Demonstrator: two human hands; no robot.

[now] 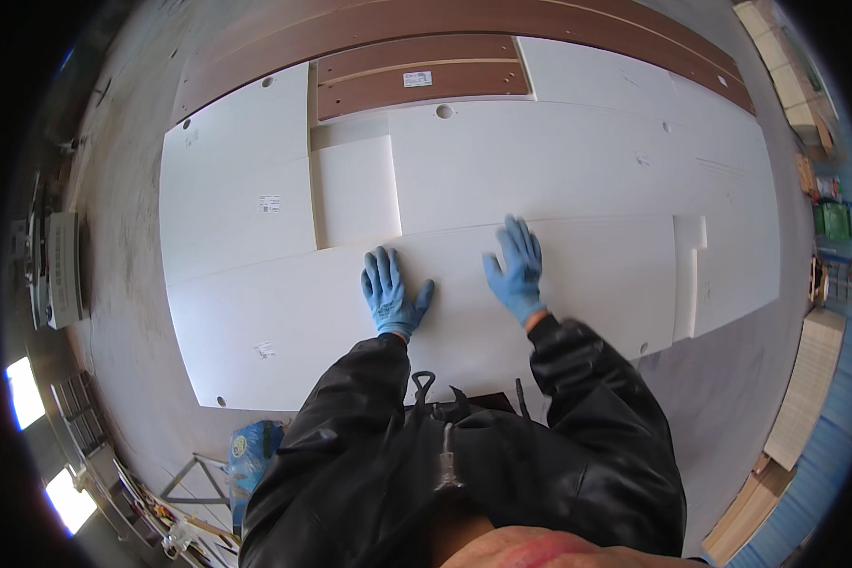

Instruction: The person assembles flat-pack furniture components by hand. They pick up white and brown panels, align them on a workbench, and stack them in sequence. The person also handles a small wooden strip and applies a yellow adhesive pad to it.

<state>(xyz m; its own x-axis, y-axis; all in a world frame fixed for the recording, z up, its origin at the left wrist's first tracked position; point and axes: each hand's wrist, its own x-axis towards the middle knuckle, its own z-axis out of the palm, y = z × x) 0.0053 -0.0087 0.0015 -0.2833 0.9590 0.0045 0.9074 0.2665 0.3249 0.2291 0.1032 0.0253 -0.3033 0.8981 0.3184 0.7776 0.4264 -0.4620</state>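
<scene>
Surface: grey floor, with flat boards laid over it. Largest item under the hands: the near panel, white, lying flat directly in front of the person. Its long axis runs left to right across the person's front, one long edge facing the body and the other away; its short ends point left and right. Judged by appearance, it is stiff and of fair weight for its length, with a smooth face likely to slip under flat palms and with edges and corners liable to chip. Best hold, in my judgement: both long edges, hands well apart, or one person at each short end. Beyond it lie the middle panel and the left panel, both white, then the long brown board and the short brown board. Left hand, in a blue glove: palm down over the near panel, fingers extended, thumb spread, grasping nothing. Right hand, likewise gloved: fingers extended, tips at the far long edge, grasping nothing; slightly blurred, so firm contact cannot be confirmed. Smallest items on the near panel: a white label toward the left end and a round hole at the near left corner.
</scene>
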